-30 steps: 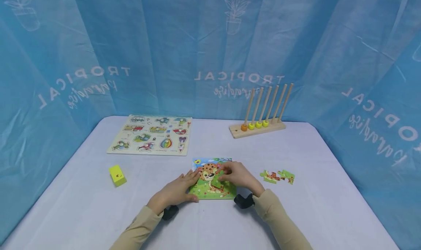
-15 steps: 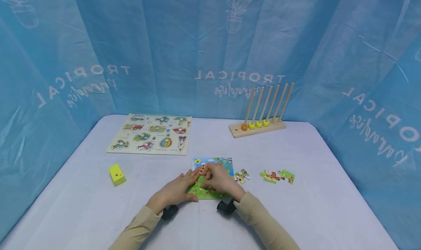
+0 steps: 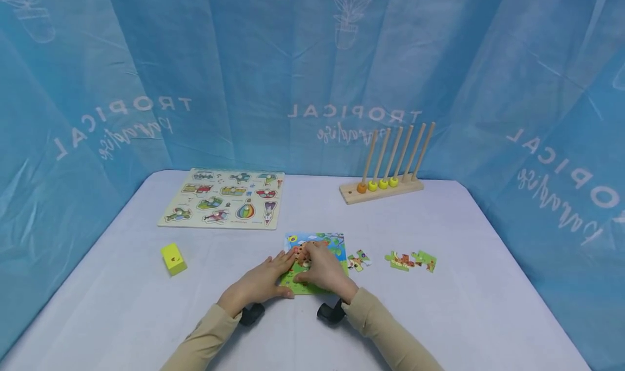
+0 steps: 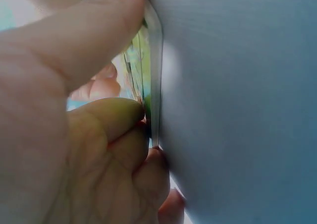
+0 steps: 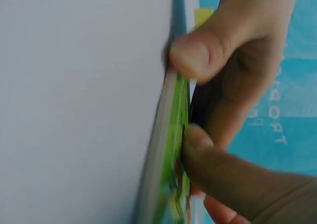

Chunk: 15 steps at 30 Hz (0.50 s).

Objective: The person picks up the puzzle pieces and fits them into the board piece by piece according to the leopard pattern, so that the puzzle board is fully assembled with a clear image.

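In the head view a leopard jigsaw puzzle point(image 3: 338, 243) in a flat board lies at the table's front middle. My left hand point(image 3: 261, 281) rests on its left side, fingers extended over it and thumb at the near left corner. Over the puzzle's middle, my right hand point(image 3: 323, 268) has curled fingers and thumb on a puzzle piece, mostly hidden beneath it. The right wrist view shows the right thumb point(image 5: 200, 147) pressed to the puzzle face, with the left thumb at the board's edge. A loose puzzle piece point(image 3: 359, 261) lies just right of the board.
More joined pieces point(image 3: 411, 260) lie farther right. A yellow block point(image 3: 173, 259) sits at left. Behind are a vehicle peg puzzle point(image 3: 229, 227) and a wooden bead rack point(image 3: 349, 196) with upright rods. A blue curtain point(image 3: 254, 89) surrounds the table's back and sides.
The right hand held a green-backed piece over the puzzle, then let go of it right of the board. It moved left onto the puzzle's middle; the left hand stayed put.
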### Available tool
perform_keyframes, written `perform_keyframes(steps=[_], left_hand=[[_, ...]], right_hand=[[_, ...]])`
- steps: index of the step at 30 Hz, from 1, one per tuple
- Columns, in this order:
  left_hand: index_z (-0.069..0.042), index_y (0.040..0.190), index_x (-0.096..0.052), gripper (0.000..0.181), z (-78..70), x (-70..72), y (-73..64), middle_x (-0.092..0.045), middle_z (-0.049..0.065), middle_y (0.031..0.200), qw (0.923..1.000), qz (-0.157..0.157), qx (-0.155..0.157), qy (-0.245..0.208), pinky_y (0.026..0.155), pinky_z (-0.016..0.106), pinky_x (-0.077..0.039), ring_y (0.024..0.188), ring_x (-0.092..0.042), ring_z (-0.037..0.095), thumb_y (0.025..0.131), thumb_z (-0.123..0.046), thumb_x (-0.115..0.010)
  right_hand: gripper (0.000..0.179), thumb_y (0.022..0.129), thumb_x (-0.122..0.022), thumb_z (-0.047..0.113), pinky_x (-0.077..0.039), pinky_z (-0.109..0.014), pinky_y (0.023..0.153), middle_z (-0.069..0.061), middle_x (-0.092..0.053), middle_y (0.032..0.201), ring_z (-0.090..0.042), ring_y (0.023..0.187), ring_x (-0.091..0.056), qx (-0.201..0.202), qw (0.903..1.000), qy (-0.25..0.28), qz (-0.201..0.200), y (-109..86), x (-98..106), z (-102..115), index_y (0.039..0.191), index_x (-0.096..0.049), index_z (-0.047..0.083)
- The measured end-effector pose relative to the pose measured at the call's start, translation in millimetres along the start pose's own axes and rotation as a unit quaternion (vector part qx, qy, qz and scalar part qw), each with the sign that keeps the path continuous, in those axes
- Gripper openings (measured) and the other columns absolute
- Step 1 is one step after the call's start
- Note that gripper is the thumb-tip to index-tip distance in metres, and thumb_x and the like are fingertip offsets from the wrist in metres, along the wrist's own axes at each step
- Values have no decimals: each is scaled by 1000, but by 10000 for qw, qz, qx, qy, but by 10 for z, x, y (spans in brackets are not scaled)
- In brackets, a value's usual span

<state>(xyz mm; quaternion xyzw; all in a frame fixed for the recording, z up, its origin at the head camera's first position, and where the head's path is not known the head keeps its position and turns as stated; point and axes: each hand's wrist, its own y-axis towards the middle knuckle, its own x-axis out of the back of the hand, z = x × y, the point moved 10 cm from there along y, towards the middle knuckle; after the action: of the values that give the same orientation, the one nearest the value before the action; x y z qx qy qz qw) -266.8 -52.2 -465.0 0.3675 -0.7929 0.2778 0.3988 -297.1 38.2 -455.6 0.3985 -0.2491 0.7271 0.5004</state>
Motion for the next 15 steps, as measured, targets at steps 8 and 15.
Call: perform_keyframes(steps=[8,15], left_hand=[[-2,151,-29,86,7,13,-10,-24,21,159,10000,-18,42,-78,121,58,-18,148,-20,40,85,-35,-73],[1,150,-30,85,-29,-1,3,-21,16,161,10000,31,30,-62,121,57,-17,148,-19,40,85,-35,-72]], right_hand=[[43,75,-84,32,-41,-23,60,-1,-55,94,-13,78,-50,-66,9987,469,171,14,-28,-47,106,-60,16],[32,92,-67,24,-52,-29,70,-11,-62,113,-17,87,-58,58,9805,1938,335,-44,284,-419,120,-63,10]])
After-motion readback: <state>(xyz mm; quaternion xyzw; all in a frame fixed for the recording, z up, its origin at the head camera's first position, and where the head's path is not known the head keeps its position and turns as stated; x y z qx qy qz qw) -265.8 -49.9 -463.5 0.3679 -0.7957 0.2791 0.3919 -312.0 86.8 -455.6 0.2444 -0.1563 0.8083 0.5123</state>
